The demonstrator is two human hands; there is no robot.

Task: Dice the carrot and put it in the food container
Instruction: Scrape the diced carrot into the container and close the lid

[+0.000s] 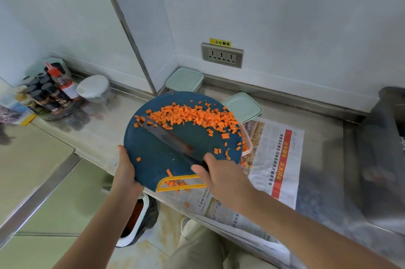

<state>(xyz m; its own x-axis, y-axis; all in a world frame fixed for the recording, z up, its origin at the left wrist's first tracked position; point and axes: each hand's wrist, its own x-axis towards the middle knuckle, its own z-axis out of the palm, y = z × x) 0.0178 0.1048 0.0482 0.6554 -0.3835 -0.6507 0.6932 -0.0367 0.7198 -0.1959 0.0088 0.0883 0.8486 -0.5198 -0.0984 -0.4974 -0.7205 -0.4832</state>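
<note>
Over the counter edge | left hand grips tilted cutting board | right hand curled round knife, blade on board | diced carrot heaped at far-right rim | food container just beyond, on newspaper

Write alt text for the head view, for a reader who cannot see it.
The left hand holds a tilted blue board while the right hand holds a knife against it, below a heap of diced carrot. The board's right edge lies over a clear container on a newspaper.
</note>
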